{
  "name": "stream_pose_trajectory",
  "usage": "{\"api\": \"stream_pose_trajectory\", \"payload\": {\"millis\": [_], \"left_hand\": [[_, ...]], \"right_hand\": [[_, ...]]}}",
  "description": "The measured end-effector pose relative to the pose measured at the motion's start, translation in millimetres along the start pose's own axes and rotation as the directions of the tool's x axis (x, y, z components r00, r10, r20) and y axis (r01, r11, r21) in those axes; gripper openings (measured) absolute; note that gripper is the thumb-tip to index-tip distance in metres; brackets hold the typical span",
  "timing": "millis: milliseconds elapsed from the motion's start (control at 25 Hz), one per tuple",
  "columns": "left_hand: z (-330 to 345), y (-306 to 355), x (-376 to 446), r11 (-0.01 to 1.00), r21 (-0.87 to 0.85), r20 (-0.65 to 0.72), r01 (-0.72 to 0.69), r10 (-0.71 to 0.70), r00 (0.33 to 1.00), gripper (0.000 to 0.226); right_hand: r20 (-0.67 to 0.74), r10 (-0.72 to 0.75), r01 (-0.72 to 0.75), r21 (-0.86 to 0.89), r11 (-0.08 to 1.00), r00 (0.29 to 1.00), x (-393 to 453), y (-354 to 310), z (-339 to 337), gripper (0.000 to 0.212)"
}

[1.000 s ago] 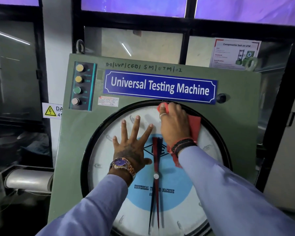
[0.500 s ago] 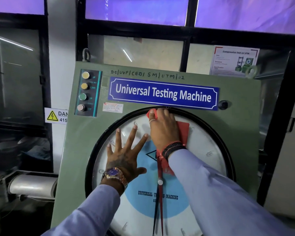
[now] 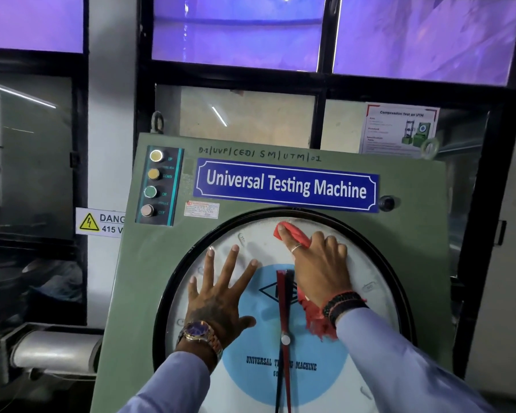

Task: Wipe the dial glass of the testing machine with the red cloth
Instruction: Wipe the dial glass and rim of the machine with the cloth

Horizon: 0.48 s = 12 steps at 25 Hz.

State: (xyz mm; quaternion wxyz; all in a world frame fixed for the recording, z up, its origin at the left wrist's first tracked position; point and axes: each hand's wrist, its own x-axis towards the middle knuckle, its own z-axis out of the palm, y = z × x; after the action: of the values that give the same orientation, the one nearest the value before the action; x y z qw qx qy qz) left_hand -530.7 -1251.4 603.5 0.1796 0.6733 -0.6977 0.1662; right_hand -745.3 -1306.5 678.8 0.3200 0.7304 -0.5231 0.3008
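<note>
The round dial glass (image 3: pixel 259 380) with a black rim fills the lower front of the green testing machine (image 3: pixel 414 239). Its face is white with a blue centre and red and black needles. My right hand (image 3: pixel 319 269) presses the red cloth (image 3: pixel 295 232) flat on the upper part of the glass, right of centre. Cloth shows above my fingers and its frayed end hangs below my wrist. My left hand (image 3: pixel 221 293) lies flat on the glass left of the needles, fingers spread, holding nothing.
A button panel (image 3: pixel 158 186) sits on the machine's upper left and a blue nameplate (image 3: pixel 286 184) above the dial, with a black knob (image 3: pixel 386 202) to its right. A danger sign (image 3: pixel 100 222) hangs on the left wall. A metal cylinder (image 3: pixel 54 348) lies low left.
The view has tilted up, so the machine sits lower in frame. My right hand with the cloth has slid rightward along the top of the glass; my left hand stays put.
</note>
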Motion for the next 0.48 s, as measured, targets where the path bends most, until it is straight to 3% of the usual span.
{"api": "stream_pose_trajectory", "payload": {"millis": [80,120,160,200,240,280,320,400,480], "left_hand": [[-3.9,2.5,-0.2,1.000,-0.007,0.017,0.003,-0.002,1.000,0.133],[-7.9,3.3,-1.4,1.000,-0.002,0.024,-0.001,0.001,1.000,0.131],[-13.0,2.3,-2.5,1.000,-0.006,0.036,-0.013,0.013,0.999,0.127],[-19.8,-1.1,-4.9,0.999,-0.011,0.048,-0.031,0.031,0.998,0.120],[-28.7,-5.8,-8.8,0.998,-0.024,0.042,-0.054,0.055,0.998,0.109],[-39.1,-13.9,-15.4,0.996,-0.053,-0.001,-0.069,0.069,0.998,0.097],[-50.7,-25.2,-23.8,0.992,-0.102,-0.090,-0.069,0.060,0.994,0.084],[-68.5,-54.0,-49.5,0.991,-0.137,-0.329,0.001,-0.047,0.943,0.063],[-75.9,-87.6,-90.3,0.982,-0.104,-0.484,0.159,-0.189,0.854,0.053]], "right_hand": [[0.029,-0.039,0.032,0.210,0.977,0.999,-0.5,-0.1,-2.2,0.093],[0.034,-0.035,0.017,0.427,0.904,0.999,-0.4,-1.1,-6.8,0.093],[0.031,0.021,-0.037,0.709,0.705,0.999,-4.4,-2.3,-11.0,0.094],[0.053,0.115,-0.090,0.935,0.342,0.992,-11.7,-5.3,-14.2,0.095],[0.145,0.189,-0.133,0.988,-0.077,0.971,-18.6,-12.0,-18.4,0.093],[0.281,0.192,-0.172,0.880,-0.444,0.940,-26.0,-23.7,-20.7,0.083],[0.389,0.124,-0.212,0.710,-0.671,0.913,-33.5,-38.2,-20.1,0.066],[0.515,-0.086,-0.344,0.430,-0.835,0.853,-46.0,-74.3,-11.1,0.048],[0.546,-0.279,-0.458,0.224,-0.860,0.790,-58.5,-124.7,-3.7,0.038]]}}
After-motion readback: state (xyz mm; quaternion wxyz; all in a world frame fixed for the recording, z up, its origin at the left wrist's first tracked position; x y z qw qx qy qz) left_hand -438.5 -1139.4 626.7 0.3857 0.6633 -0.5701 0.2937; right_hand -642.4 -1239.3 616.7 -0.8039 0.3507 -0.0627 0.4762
